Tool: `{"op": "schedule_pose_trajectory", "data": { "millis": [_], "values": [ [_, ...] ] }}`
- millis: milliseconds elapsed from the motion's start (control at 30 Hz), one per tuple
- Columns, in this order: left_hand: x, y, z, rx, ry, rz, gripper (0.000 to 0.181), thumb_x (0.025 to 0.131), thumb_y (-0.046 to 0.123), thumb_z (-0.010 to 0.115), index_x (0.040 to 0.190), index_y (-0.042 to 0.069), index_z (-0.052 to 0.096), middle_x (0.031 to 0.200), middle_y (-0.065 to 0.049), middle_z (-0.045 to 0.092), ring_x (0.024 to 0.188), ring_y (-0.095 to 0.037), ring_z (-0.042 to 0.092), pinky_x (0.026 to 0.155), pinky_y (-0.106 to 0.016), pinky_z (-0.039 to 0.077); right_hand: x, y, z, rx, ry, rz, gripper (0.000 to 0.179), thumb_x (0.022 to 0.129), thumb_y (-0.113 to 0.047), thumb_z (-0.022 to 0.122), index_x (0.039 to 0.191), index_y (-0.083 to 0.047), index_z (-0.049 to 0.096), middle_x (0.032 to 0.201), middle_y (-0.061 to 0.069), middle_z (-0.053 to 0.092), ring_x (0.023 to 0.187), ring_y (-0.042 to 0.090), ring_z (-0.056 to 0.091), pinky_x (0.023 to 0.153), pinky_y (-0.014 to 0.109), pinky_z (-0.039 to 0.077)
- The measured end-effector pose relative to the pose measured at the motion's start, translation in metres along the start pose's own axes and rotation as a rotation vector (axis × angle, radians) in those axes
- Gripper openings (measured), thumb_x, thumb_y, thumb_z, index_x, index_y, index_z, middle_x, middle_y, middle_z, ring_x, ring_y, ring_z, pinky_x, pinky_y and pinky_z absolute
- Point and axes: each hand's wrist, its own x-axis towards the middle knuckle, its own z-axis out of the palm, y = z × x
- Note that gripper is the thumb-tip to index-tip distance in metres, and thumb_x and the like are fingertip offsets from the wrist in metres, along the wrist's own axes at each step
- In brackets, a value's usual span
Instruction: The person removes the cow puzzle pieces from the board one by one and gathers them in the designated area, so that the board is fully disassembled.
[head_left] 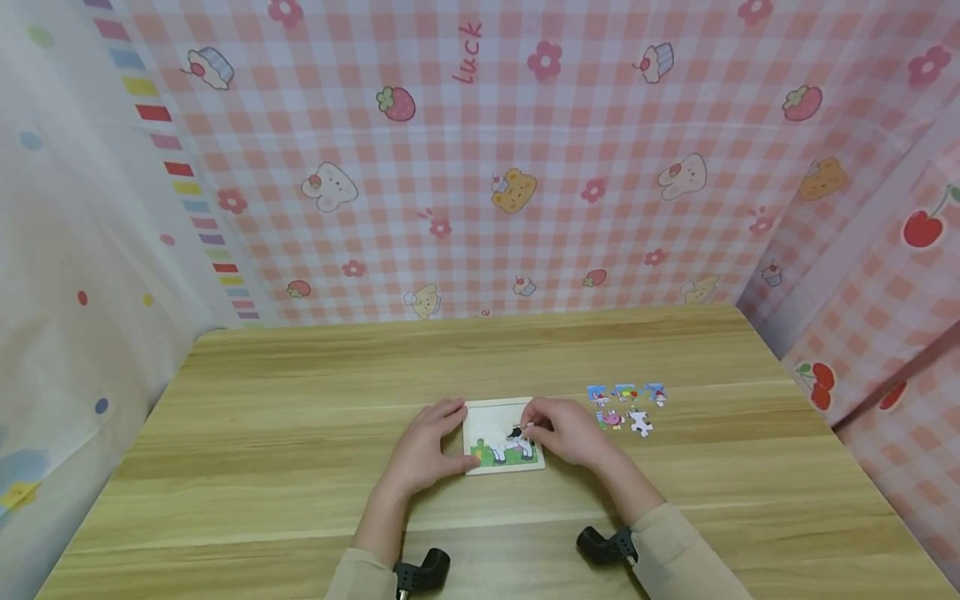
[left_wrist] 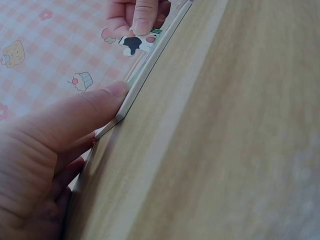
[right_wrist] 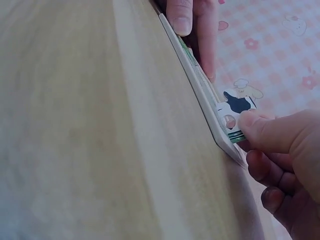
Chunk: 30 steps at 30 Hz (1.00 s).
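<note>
On the wood-grain counter (head_left: 285, 500), the left hand (head_left: 423, 450) lays fairly straight, spread fingers and thumb along a pale, shallow rectangular puzzle tray (head_left: 504, 472); its right edge is partly covered by the right hand (head_left: 562, 429). From the left wrist, that hand pinches a white jigsaw piece (left_wrist: 132, 46) with a black patch, above the tray, its upper end thumb-hidden. From the right wrist, dark-green stripes and a pinkish oval show; whether it touches the tray is unclear.

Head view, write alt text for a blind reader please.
A person's left hand holds a partly filled puzzle tray on a wooden table while the right hand pinches a black-and-white piece over it. Loose pieces lie to the right; pink checked cloth hangs behind.
</note>
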Motion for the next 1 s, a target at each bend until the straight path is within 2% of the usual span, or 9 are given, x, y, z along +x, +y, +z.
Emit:
{"op": "schedule_pose_trajectory", "data": {
  "millis": [267,633,767,1000],
  "values": [
    [0.0,-0.002,0.001,0.001,-0.005,-0.011,0.076,0.077,0.034,0.085,0.138,0.0,0.056,0.149,-0.011,0.048,0.141,-0.033,0.035,0.115,-0.051,0.029,0.001,-0.003,0.0,-0.045,-0.016,0.012,0.009,0.09,-0.015,0.074,0.087,-0.019,0.066,0.073,-0.013,0.053,0.066,0.005,0.047,0.061,0.025,0.042],
    [-0.001,-0.004,0.002,-0.01,0.004,-0.001,0.077,0.076,0.033,0.086,0.137,-0.001,0.056,0.148,-0.011,0.048,0.141,-0.033,0.036,0.114,-0.05,0.03,0.0,-0.009,-0.001,-0.081,0.016,0.035,0.012,0.088,-0.015,0.075,0.083,-0.02,0.065,0.071,-0.014,0.054,0.065,0.005,0.048,0.062,0.025,0.043],
    [-0.001,-0.005,0.002,-0.011,0.008,0.003,0.077,0.075,0.034,0.087,0.137,-0.001,0.057,0.148,-0.011,0.048,0.141,-0.033,0.036,0.115,-0.05,0.03,0.0,-0.007,0.0,-0.032,0.024,0.045,0.011,0.088,-0.015,0.075,0.084,-0.02,0.067,0.073,-0.014,0.057,0.067,0.005,0.05,0.064,0.026,0.045],
    [0.0,-0.003,0.002,-0.006,0.003,-0.009,0.077,0.076,0.035,0.086,0.138,0.0,0.057,0.148,-0.01,0.048,0.141,-0.033,0.036,0.114,-0.05,0.03,-0.004,0.002,-0.003,0.155,0.066,0.04,0.005,0.087,-0.013,0.076,0.089,-0.014,0.072,0.074,-0.011,0.059,0.069,0.007,0.051,0.063,0.025,0.046]
  ]
}}
